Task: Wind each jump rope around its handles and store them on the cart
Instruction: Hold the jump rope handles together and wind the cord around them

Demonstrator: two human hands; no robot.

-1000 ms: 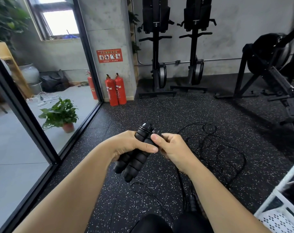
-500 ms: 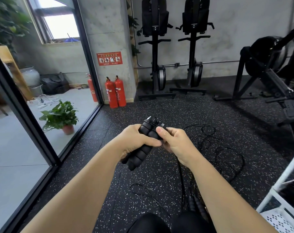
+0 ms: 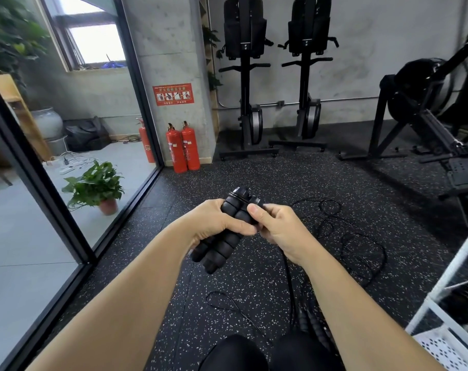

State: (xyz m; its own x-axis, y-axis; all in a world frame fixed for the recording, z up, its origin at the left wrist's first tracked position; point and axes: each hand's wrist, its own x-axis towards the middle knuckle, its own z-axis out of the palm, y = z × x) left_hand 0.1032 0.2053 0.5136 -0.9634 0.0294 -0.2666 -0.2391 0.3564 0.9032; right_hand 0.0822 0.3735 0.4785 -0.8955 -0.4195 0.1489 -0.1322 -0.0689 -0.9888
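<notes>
Dead centre before me, my left hand (image 3: 214, 223) grips two black foam handles (image 3: 222, 247) side by side, tips toward 1 o'clock. My right hand (image 3: 278, 228) pinches their upper end. Black rope (image 3: 361, 253) loops over the floor at 3 o'clock, near the white cart (image 3: 447, 285) at 4. The writing on the red sign (image 3: 174, 94) at 11 is too small to read.

Matt ribbed foam handles (image 3: 222, 236), speckled rough rubber floor (image 3: 294, 178), glossy red extinguishers (image 3: 183, 147), perforated white metal cart (image 3: 441, 349)

A gym: speckled black rubber floor (image 3: 294, 178), two upright rowing machines (image 3: 275, 76) against the far concrete wall, another black exercise machine (image 3: 425, 108) at right, red fire extinguishers (image 3: 183, 147) by the pillar.
</notes>
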